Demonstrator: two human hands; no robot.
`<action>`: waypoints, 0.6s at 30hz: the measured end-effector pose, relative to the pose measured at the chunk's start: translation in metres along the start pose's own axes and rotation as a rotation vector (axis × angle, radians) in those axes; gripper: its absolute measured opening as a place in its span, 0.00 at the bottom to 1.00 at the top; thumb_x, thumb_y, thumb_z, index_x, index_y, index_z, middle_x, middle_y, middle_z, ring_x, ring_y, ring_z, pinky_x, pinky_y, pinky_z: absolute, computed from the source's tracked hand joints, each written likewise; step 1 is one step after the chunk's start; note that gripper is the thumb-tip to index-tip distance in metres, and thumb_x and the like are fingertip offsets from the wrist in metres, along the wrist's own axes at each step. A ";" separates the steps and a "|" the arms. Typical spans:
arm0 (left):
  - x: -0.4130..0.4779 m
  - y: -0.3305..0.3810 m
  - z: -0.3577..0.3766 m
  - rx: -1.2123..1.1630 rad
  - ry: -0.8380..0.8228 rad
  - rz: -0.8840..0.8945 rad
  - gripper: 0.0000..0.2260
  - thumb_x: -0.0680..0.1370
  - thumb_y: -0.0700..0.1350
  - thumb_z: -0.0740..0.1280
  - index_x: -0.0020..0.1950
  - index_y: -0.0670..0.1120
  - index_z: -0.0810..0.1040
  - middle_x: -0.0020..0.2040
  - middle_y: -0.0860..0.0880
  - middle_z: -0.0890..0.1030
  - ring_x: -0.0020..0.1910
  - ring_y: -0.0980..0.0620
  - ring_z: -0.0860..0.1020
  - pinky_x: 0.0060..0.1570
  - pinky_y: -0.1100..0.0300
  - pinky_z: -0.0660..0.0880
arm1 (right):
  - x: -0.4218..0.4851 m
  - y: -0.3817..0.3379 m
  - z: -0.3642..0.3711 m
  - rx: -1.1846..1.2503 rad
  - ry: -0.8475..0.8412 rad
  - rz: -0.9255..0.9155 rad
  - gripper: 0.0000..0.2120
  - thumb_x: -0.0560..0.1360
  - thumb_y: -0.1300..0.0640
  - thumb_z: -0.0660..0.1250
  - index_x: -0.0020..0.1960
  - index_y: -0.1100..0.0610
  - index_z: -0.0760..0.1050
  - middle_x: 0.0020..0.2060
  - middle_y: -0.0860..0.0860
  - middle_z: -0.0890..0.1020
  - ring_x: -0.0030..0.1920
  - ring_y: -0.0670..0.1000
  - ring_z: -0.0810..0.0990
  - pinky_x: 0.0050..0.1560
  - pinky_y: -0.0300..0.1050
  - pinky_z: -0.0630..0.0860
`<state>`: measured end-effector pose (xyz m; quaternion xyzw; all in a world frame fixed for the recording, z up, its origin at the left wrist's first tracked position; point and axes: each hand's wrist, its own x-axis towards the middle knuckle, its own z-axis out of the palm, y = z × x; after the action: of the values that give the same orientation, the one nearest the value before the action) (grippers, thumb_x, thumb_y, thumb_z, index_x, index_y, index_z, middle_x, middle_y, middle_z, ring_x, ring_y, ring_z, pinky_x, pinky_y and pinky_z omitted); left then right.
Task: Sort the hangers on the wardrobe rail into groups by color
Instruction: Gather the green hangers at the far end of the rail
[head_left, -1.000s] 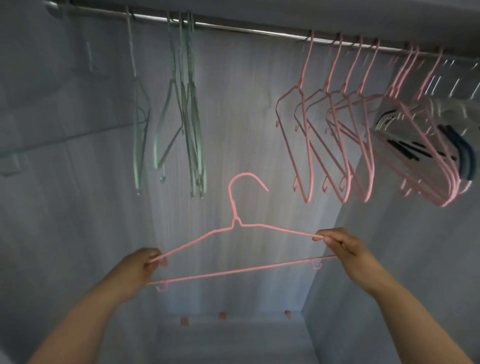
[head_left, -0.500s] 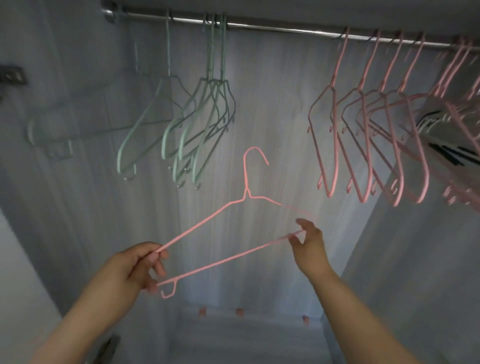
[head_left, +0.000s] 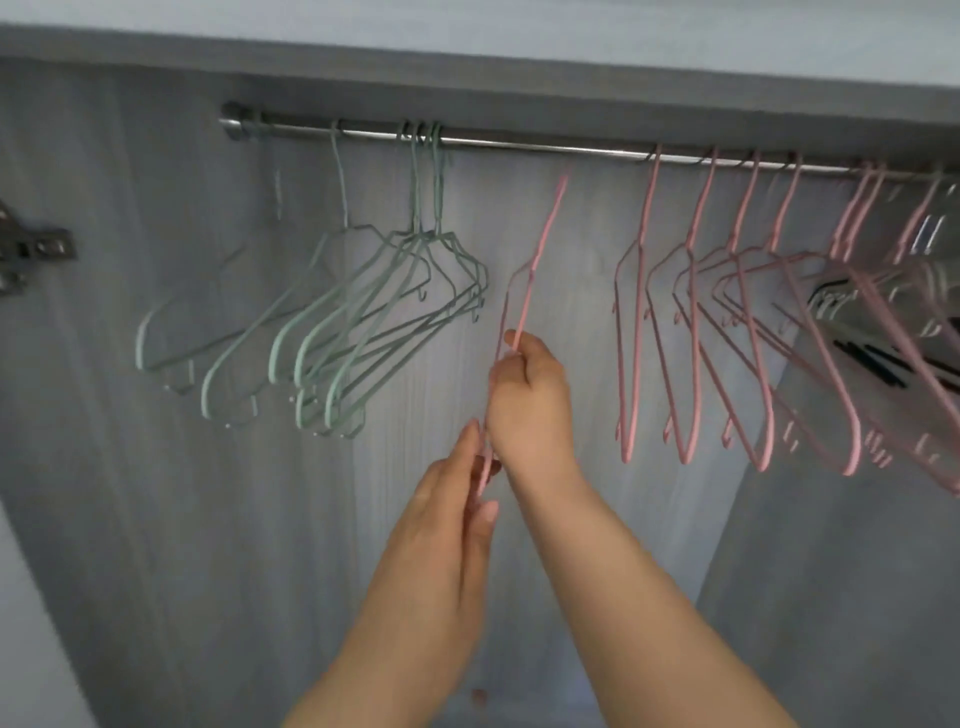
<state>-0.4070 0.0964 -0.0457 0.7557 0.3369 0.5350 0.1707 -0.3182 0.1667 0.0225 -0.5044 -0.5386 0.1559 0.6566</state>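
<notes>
A pink wire hanger (head_left: 540, 244) is held edge-on in the gap on the metal rail (head_left: 519, 143), its hook just below the rail. My right hand (head_left: 530, 395) grips its upper arm. My left hand (head_left: 447, 499) pinches its lower end between thumb and fingers. Several green hangers (head_left: 363, 322) hang in a group on the left of the rail. Several pink hangers (head_left: 691, 332) hang on the right.
Clear and dark hangers (head_left: 878, 343) are bunched at the far right among pink ones. A door hinge (head_left: 31, 249) sits on the left wall. The wardrobe's grey back panel (head_left: 208, 519) and right side wall (head_left: 857, 545) close in the space.
The pink hanger has been turned from flat to edge-on and lifted toward the rail. Both hands came close together, and my view tilted upward.
</notes>
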 end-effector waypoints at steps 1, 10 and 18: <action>0.005 0.001 0.001 -0.014 -0.013 0.023 0.20 0.76 0.49 0.54 0.68 0.58 0.57 0.62 0.64 0.69 0.61 0.70 0.68 0.56 0.81 0.60 | 0.009 -0.003 0.000 0.009 0.033 -0.009 0.16 0.74 0.58 0.50 0.55 0.62 0.72 0.35 0.51 0.72 0.36 0.50 0.70 0.41 0.42 0.67; 0.057 -0.004 0.015 -0.085 0.063 0.047 0.25 0.77 0.37 0.60 0.66 0.61 0.57 0.61 0.59 0.72 0.61 0.71 0.68 0.57 0.79 0.63 | 0.070 -0.018 0.001 0.037 0.106 0.024 0.12 0.76 0.67 0.50 0.40 0.61 0.70 0.27 0.47 0.63 0.28 0.45 0.61 0.30 0.38 0.59; 0.045 -0.006 -0.025 0.202 0.294 0.091 0.15 0.74 0.44 0.65 0.60 0.53 0.73 0.52 0.63 0.73 0.51 0.60 0.74 0.55 0.74 0.66 | 0.052 0.002 -0.001 -0.068 0.142 0.239 0.23 0.79 0.60 0.54 0.72 0.62 0.55 0.67 0.59 0.67 0.67 0.57 0.68 0.63 0.42 0.64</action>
<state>-0.4234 0.1296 -0.0086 0.6971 0.3759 0.6102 0.0185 -0.2973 0.2064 0.0494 -0.5965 -0.4320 0.1786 0.6523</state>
